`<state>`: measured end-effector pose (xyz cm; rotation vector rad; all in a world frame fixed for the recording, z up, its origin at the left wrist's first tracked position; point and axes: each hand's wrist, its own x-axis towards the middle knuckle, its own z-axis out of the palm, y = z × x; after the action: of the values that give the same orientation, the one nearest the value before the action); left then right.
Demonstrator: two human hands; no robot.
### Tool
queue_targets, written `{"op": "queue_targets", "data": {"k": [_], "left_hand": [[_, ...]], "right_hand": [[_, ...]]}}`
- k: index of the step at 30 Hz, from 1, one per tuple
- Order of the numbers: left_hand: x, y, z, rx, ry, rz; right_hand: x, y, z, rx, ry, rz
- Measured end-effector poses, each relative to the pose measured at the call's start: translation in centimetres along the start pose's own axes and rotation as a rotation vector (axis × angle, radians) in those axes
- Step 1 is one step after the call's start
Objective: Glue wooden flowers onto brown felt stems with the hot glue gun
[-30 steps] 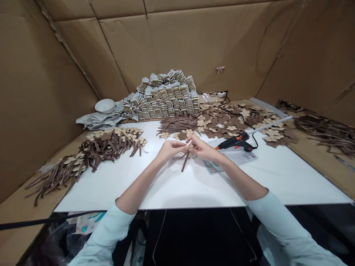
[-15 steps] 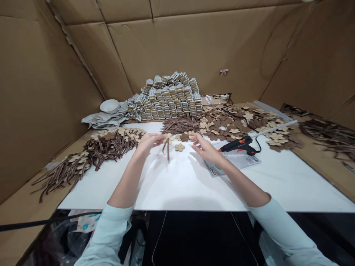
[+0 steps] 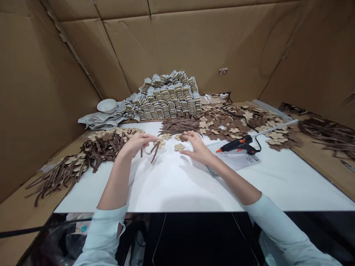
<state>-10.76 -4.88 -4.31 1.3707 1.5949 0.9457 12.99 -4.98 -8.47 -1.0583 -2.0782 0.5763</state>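
Under cardboard walls (image 3: pixel 194 44), on the white counter (image 3: pixel 177 188), the left hand (image 3: pixel 135 145) has moved leftward since a moment ago, its fingers (image 3: pixel 149 137) together on a wooden flower (image 3: pixel 159 142) trailing brown strips (image 3: pixel 154 153). The right hand (image 3: pixel 196 147) spreads its fingers apart, just beside a loose flower (image 3: pixel 179 147).

Makeshift handicraft workshop, seen from above the work surface. Brown corrugated cardboard sheets (image 3: pixel 194 48) line the back and sides around a white tabletop (image 3: pixel 180 192). Craft use is indicated by a hot glue gun (image 3: pixel 238 145), heaped flower-shaped cut-outs (image 3: pixel 238 125), bundles of brown strips (image 3: pixel 180 124) and a tall stacked pile of small packaged items (image 3: pixel 169 94), quantities typical of repetitive bench assembly.
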Motion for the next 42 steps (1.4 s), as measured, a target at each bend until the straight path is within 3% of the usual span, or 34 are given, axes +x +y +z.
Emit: {"op": "queue_targets", "data": {"k": [4, 6, 8, 12, 17, 20, 22, 24, 27, 29, 30, 31, 32, 34, 37, 42], "left_hand": [[-1.2, 1.6, 3.1, 0.045, -0.224, 0.153], [-1.4, 1.8, 4.1, 0.021, -0.28, 0.185], [-1.3, 1.6, 4.4, 0.037, -0.257, 0.171], [-0.1, 0.5, 3.4, 0.199, 0.007, 0.065], [0.8, -1.0, 0.0, 0.345, 0.437, -0.047], [0.5, -1.7, -2.4, 0.388, 0.629, -0.075], [0.3, -2.0, -3.3, 0.426, 0.698, -0.062], [0.3, -2.1, -3.0, 0.463, 0.721, 0.024], [0.9, -1.8, 0.0, 0.521, 0.639, 0.183], [1.2, -1.5, 2.8, 0.544, 0.425, 0.276], [1.3, -1.5, 4.1, 0.558, 0.269, 0.341], [1.2, -1.4, 5.3, 0.613, 0.013, 0.475], [1.1, -1.5, 6.3, 0.666, -0.13, 0.58], [0.8, -1.6, 7.5, 0.758, -0.261, 0.667], [0.5, -1.9, 8.0, 0.834, -0.255, 0.71], [0.5, -1.8, 8.0, 0.897, -0.191, 0.718]], "right_hand": [[0.7, -1.4, 1.6, 0.395, -0.179, 0.121], [0.8, -1.7, 1.7, 0.401, -0.262, 0.145], [0.8, -1.5, 1.1, 0.305, -0.29, 0.132], [0.7, -0.9, -1.5, 0.288, -0.208, 0.177], [0.7, -0.3, -4.7, 0.543, 0.098, 0.329], [0.6, 0.1, -5.7, 0.605, 0.267, 0.414], [0.6, 0.2, -6.1, 0.617, 0.328, 0.43], [0.6, 0.0, -6.5, 0.631, 0.358, 0.426], [0.2, -0.9, -7.0, 0.631, 0.304, 0.387], [-0.6, -1.6, -7.3, 0.602, 0.208, 0.373], [-1.1, -1.8, -7.6, 0.579, 0.167, 0.387], [-1.7, -1.9, -7.8, 0.55, 0.148, 0.415], [-2.5, -1.8, -8.1, 0.515, 0.153, 0.451], [-4.1, -1.4, -9.0, 0.423, 0.202, 0.501], [-6.8, -0.2, -10.9, 0.266, 0.273, 0.574], [-10.5, 1.9, -14.0, 0.189, 0.44, 0.678]]}}
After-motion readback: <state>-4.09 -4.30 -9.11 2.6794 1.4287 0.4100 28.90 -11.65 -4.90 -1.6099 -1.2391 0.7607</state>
